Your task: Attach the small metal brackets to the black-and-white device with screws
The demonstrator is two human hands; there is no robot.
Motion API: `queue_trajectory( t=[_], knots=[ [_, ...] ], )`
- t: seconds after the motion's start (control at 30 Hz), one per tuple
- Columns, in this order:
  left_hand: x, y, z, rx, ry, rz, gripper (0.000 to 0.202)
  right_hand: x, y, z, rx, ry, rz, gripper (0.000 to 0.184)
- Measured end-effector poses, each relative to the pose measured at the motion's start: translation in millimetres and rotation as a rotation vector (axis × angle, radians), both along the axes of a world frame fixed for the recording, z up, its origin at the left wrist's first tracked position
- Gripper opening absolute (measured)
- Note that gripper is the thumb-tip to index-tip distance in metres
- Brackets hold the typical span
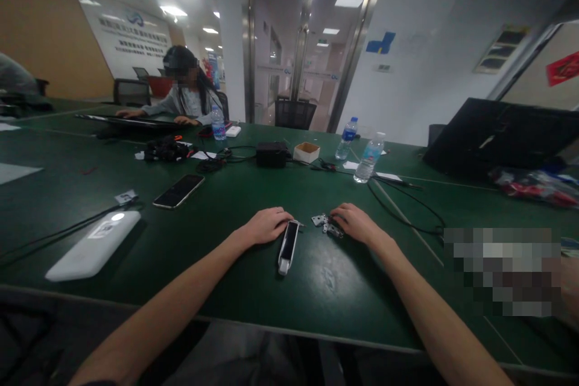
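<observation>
My left hand (268, 224) rests on the green table, palm down, its fingers stretched out and fingertips beside the top end of a slim white device with a long dark screen (288, 242). A thin metal piece (301, 225) sticks out sideways at that end; I cannot make out its kind. My right hand (353, 222) bends its fingers over small silvery metal parts with holes (326, 225), which look like a hinge. The fingertips touch their right side and partly hide them. Bare table lies between the device and the metal parts.
A phone (179, 191) and a white power bank-like block (94, 246) lie left. Behind stand a black box (273, 154), a small open carton (306, 152) and water bottles (370, 158). Cables (407, 210) cross the right side. A person (192, 93) sits across the table.
</observation>
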State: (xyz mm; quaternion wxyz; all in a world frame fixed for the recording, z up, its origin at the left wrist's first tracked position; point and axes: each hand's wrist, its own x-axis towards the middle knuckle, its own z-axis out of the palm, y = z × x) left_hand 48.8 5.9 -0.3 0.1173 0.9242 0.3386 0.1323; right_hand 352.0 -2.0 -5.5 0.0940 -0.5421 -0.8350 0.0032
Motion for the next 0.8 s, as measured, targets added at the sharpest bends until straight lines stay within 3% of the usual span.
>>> queue_trajectory(
  t=[0.5, 0.8],
  knots=[
    [0.4, -0.1, -2.6, 0.032, -0.003, 0.005, 0.025, -14.0, 1.2, 0.0, -0.120, 0.006, -0.159, 0.013],
    [0.5, -1.9, 2.3, 0.009, 0.001, 0.014, 0.025, -7.3, 4.5, -3.4, -0.114, 0.020, -0.227, 0.015]
  ],
)
